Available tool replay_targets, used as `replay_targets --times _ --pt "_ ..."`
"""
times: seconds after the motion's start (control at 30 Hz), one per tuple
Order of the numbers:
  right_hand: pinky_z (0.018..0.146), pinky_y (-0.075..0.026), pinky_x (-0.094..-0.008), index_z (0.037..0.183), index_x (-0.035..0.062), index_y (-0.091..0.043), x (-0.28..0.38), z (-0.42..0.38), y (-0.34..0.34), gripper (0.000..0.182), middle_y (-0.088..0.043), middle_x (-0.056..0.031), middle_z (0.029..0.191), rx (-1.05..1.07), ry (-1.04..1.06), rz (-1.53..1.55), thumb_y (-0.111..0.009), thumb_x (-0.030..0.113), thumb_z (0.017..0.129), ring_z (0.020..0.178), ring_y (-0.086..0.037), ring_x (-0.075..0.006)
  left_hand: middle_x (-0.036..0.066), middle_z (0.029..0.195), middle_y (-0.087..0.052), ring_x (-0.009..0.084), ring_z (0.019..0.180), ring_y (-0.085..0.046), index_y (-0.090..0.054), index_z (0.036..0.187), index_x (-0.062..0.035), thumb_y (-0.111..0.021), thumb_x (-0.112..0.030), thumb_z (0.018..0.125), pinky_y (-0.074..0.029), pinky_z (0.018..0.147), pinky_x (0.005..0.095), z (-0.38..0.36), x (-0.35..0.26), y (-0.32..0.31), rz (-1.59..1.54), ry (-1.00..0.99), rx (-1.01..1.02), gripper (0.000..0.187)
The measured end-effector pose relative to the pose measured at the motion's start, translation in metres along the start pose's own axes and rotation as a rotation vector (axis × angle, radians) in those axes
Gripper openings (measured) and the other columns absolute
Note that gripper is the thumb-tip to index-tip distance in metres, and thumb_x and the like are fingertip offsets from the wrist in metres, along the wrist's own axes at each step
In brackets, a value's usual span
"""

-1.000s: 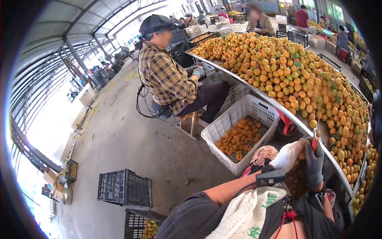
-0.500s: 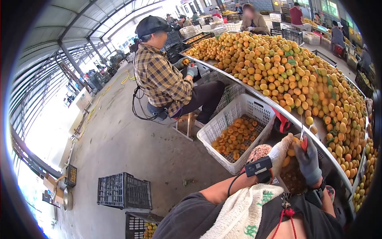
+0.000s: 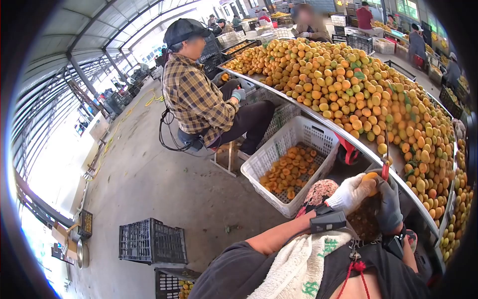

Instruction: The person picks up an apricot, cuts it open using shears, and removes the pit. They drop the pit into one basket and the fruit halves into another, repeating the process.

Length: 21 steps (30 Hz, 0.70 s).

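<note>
My left hand (image 3: 351, 193), in a white knitted glove, holds an orange apricot (image 3: 370, 178) in front of my chest. My right hand (image 3: 389, 205), in a dark grey glove, grips a small red-handled knife (image 3: 386, 167) whose blade points up, right beside the fruit. Both hands are close together at the metal edge of the long table (image 3: 348, 137). Below them a container of dark pits (image 3: 366, 219) rests on my lap.
A huge heap of apricots (image 3: 368, 94) covers the table. A white crate (image 3: 294, 164) of halved fruit stands on the floor to my left. A seated person in a plaid shirt (image 3: 196, 99) works beyond it. Black crates (image 3: 152, 241) sit on the concrete floor.
My hands stayed together at the table edge; the left hand has turned the apricot up into view, and the knife shifted slightly beside it. My view has drifted a little.
</note>
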State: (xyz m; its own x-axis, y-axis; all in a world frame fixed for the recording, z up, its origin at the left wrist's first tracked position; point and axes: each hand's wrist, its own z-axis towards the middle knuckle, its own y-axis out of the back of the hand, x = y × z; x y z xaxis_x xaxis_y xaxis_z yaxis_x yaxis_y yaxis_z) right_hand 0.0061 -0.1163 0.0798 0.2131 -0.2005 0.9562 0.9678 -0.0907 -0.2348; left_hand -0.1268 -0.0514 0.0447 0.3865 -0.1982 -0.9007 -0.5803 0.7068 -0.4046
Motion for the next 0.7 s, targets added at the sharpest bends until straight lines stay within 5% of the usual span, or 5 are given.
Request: replay_targets --times 0.13,0.27,0.47,0.53,0.7 --pt "0.088 -0.047 -0.0271 0.114 -0.0001 -0.057 0.007 -0.003 -0.006 0.025 -0.061 -0.0051 0.102 -0.011 -0.036 -0.004 -0.044 0.017 0.100 0.096 -0.059 -0.0120 0.002 0.109 -0.063 0.0108 0.095 -0.058 -0.056 0.127 -0.0021 -0.053 -0.030 0.101 -0.049 0.086 0.0282 -0.002 -0.014 0.004 0.468 -0.108 0.015 0.038" --pt "0.091 -0.046 -0.0275 0.120 -0.0011 -0.056 0.005 0.002 0.002 0.027 -0.061 -0.0052 0.109 0.119 -0.017 0.138 -0.048 0.016 0.101 0.101 -0.058 -0.0118 0.004 0.107 -0.065 0.0126 0.093 -0.061 -0.058 0.124 -0.0058 -0.049 -0.034 0.103 -0.050 0.078 0.0265 0.009 -0.014 -0.008 -0.386 0.261 -0.076 0.037" --pt "0.091 -0.043 -0.0263 0.134 -0.0007 -0.047 0.022 0.000 0.009 0.041 -0.060 -0.0041 0.111 0.230 0.029 -0.652 -0.058 0.017 0.099 0.101 -0.050 -0.0103 0.002 0.085 -0.062 0.0104 0.070 -0.056 -0.064 0.109 -0.0073 -0.046 -0.044 0.102 -0.045 0.058 0.0280 0.010 -0.014 -0.006 -0.183 0.374 -0.322 0.041" --pt "0.089 -0.044 -0.0274 0.131 -0.0001 -0.049 0.023 0.003 0.011 0.039 -0.061 -0.0064 0.106 0.258 0.035 -0.688 -0.060 0.018 0.098 0.098 -0.050 -0.0108 -0.001 0.068 -0.055 0.0093 0.054 -0.044 -0.066 0.094 -0.0084 -0.049 -0.047 0.101 -0.032 0.045 0.0299 0.013 -0.001 0.006 0.018 0.447 -0.316 0.043" --pt "0.082 -0.048 -0.0322 0.121 0.0022 -0.052 0.000 0.000 0.019 0.033 -0.060 -0.0167 0.092 0.215 0.067 -0.718 -0.063 0.017 0.093 0.086 -0.059 -0.0195 0.000 0.067 -0.052 0.0108 0.054 -0.044 -0.066 0.093 -0.0081 -0.050 -0.052 0.098 -0.033 0.048 0.0302 0.015 0.034 0.006 0.078 0.351 -0.374 0.047"
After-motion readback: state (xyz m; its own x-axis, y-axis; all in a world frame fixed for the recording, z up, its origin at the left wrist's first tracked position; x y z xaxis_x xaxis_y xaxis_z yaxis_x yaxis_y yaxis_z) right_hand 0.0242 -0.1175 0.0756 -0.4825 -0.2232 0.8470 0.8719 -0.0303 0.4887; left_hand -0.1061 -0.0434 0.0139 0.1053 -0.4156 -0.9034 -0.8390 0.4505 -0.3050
